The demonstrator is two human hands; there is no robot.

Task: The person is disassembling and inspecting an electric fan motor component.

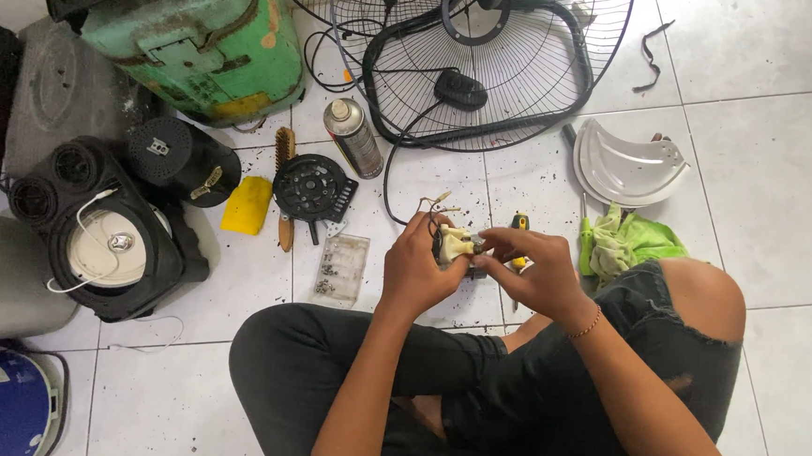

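Free: bare floor tiles (780, 196) far right & lower left by knee.
Blocked ahead: fan guard (509, 62), spray can (353, 137), round black part (310, 189).
Blocked left: black housing (116, 246), screw tray (341, 269).
Right of hands: white curved cover (627, 163), green rag (623, 243), screwdriver (519, 226) close by.

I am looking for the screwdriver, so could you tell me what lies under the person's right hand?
Beneath the right hand a screwdriver with a yellow-and-black handle lies on the white tiled floor. Only the handle end shows; the hand covers most of its shaft.
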